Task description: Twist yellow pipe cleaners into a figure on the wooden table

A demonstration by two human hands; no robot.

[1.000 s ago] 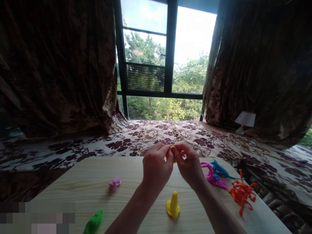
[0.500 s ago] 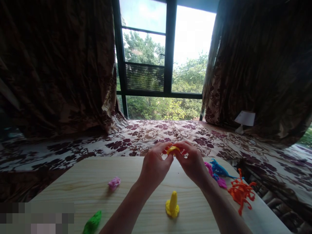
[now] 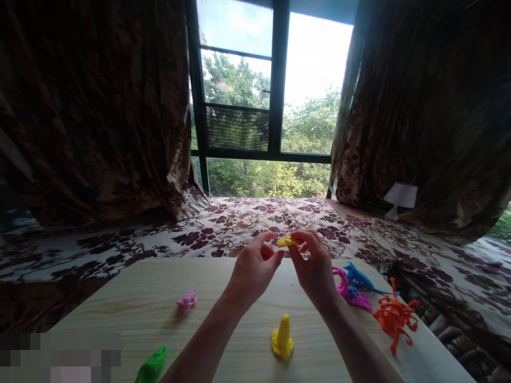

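Yellow piece pinched in our right hand, held up, likely so we reach both ends; our left hand just beside, fingers parted, grasping nothing.

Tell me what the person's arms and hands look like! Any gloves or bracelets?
The left hand and right hand have no gloves, and no rings show. The left forearm and right forearm are bare too: no sleeves, watch or bracelet in view.
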